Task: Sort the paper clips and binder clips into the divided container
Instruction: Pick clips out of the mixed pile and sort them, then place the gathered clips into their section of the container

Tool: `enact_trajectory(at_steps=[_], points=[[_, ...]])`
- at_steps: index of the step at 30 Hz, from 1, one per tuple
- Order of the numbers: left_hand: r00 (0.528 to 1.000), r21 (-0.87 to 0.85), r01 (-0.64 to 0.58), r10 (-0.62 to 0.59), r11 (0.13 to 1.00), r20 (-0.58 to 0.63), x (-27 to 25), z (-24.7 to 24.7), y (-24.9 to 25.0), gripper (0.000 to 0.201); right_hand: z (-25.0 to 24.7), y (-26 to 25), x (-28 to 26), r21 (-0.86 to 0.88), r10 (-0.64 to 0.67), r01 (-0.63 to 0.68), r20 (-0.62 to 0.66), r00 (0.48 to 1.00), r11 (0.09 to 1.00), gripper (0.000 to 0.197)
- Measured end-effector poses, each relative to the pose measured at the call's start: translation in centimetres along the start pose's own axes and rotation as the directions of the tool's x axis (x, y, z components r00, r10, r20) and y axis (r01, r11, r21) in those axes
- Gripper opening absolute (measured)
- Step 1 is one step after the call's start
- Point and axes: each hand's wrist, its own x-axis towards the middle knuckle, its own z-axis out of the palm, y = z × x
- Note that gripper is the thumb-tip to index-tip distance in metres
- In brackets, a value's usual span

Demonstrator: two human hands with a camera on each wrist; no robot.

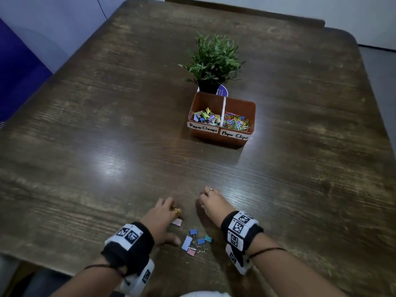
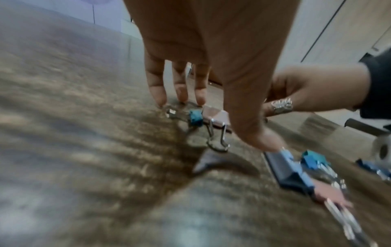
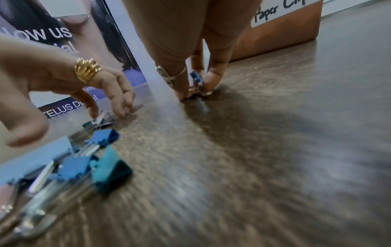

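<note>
Here the right hand (image 3: 203, 78) pinches a small blue binder clip (image 3: 195, 77) against the desk (image 1: 107, 136). The left hand (image 2: 180, 80) reaches down with fingers apart, tips on loose clips (image 1: 196, 241). The divided container (image 1: 248, 108) stands well apart.

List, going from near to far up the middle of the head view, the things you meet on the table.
Cluster of loose binder clips → left hand and right hand, about level → orange divided container with labels "Paper Clamps" and "Paper Clips" → potted green plant → far edge of the table.
</note>
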Motion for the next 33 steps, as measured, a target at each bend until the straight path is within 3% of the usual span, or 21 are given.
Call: enact_trajectory(at_steps=[3,7,9,12,14,16,18,21,23,27,31,33], points=[[0.993,0.063,0.117,-0.115,0.991,-0.029,-0.2,0.9,0.6,0.077,0.1,-0.3,0.0,-0.033,0.039,-0.039,0.001,0.999,0.999,0.028],[0.990,-0.028,0.137,-0.138,0.990,-0.043,-0.1,1.2,0.7,0.063,-0.2,-0.2,-0.1,-0.013,0.046,-0.046,-0.027,0.999,0.999,0.028],[0.983,-0.239,0.161,-0.178,0.958,-0.054,0.2,1.4,0.6,0.046,-0.4,0.1,-0.2,0.030,0.055,-0.053,-0.052,0.997,0.998,0.027],[0.925,-0.612,0.238,-0.368,0.754,-0.095,1.3,1.0,0.4,0.031,-1.6,0.2,-0.1,0.151,0.113,-0.088,-0.161,0.980,0.985,0.016],[0.868,-0.811,0.292,-0.496,0.507,0.002,2.2,0.4,0.6,0.033,-3.8,0.1,0.5,0.274,0.178,-0.096,-0.289,0.941,0.957,0.012],[0.821,-0.906,0.319,-0.558,0.278,0.119,2.9,-0.5,0.9,0.036,-6.9,0.1,1.9,0.370,0.255,-0.102,-0.394,0.883,0.923,0.012],[0.804,-0.925,0.331,-0.569,0.186,0.173,3.7,-1.1,0.8,0.037,-10.3,0.4,4.0,0.417,0.302,-0.087,-0.483,0.822,0.905,0.009],[0.827,-0.896,0.340,-0.544,0.286,0.140,4.7,-2.4,0.3,0.035,-14.6,1.4,7.8,0.439,0.344,-0.077,-0.571,0.745,0.895,0.004],[0.869,-0.876,0.281,-0.491,0.393,0.058,5.3,-4.1,-0.2,0.021,-16.4,2.5,10.3,0.428,0.376,-0.120,-0.584,0.720,0.896,0.009],[0.878,-0.706,0.075,-0.383,0.704,-0.289,6.6,-7.5,-1.0,0.020,-17.0,4.6,13.0,0.471,0.445,-0.195,-0.507,0.739,0.861,0.018],[0.720,-0.672,-0.168,-0.376,0.721,-0.583,9.1,-13.0,-0.9,0.016,-15.5,5.5,12.6,0.470,0.337,-0.099,-0.454,0.825,0.877,0.038],[0.621,-0.648,-0.257,-0.391,0.717,-0.679,10.6,-16.2,-0.4,0.020,-14.6,6.1,12.0,0.410,0.267,-0.049,-0.496,0.826,0.911,0.042]])
